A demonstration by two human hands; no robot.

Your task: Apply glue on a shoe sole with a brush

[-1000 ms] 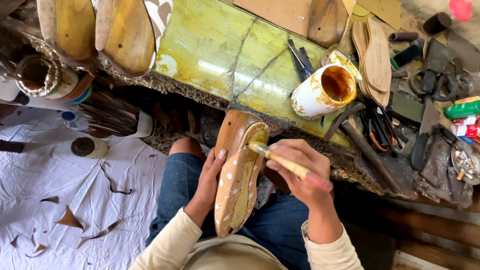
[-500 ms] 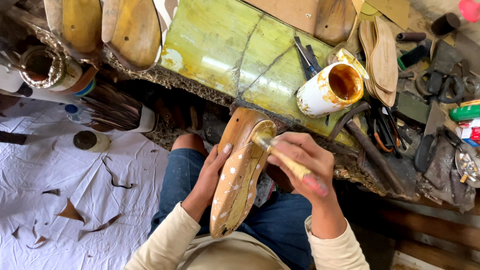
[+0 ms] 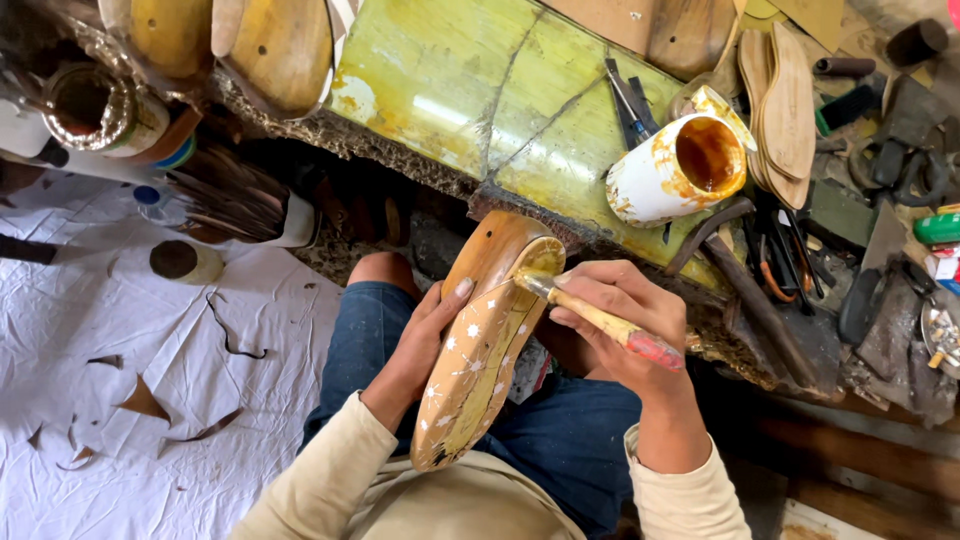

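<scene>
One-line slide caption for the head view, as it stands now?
Seated person's left hand steadies a wooden shoe last on the lap while the right hand brushes its heel end, beside a glue-stained can.

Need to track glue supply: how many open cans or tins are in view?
2. One white can lies tipped on the bench above the right hand; one tin stands at the upper left. Others may be hidden in the clutter.

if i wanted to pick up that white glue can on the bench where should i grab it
Grip the white can around its round body, coming from above and closing on its two sides. It lies tilted with the open mouth toward the right, glue-smeared at the rim, so keep your fingers on the white wall behind the mouth. The scissors lie close behind it.
</scene>
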